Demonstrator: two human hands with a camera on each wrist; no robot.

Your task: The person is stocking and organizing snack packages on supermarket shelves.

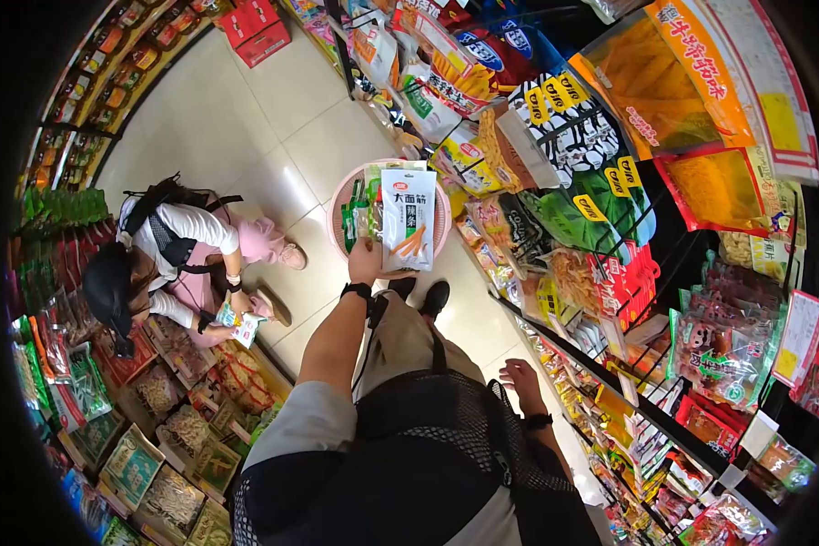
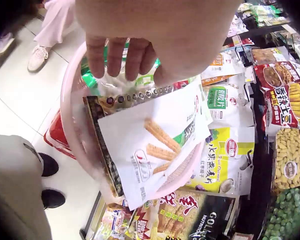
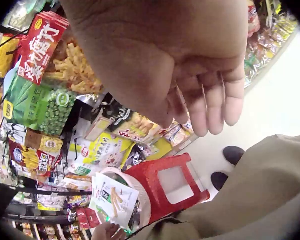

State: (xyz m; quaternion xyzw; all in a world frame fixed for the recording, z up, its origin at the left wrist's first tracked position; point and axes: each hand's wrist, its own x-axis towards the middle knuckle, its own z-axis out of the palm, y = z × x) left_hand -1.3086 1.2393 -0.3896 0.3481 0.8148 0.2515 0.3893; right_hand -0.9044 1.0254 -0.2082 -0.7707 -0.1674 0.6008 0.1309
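Above the floor (image 1: 255,118), the packet (image 1: 408,218) seemed light and floppy, best pinched edgewise, left hand (image 1: 365,262) and right hand (image 1: 524,382) loose-fingered.

Pale tile floor (image 1: 328,136), glossy, reflecting light. Snack racks (image 1: 642,400) along one side of it, jar shelves (image 1: 118,116) opposite.

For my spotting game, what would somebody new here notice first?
Probably the flat white snack packet atop the round pink plastic basket, near the left hand. The big orange packet with a clear window, at the head view's upper right, might grab eyes next.
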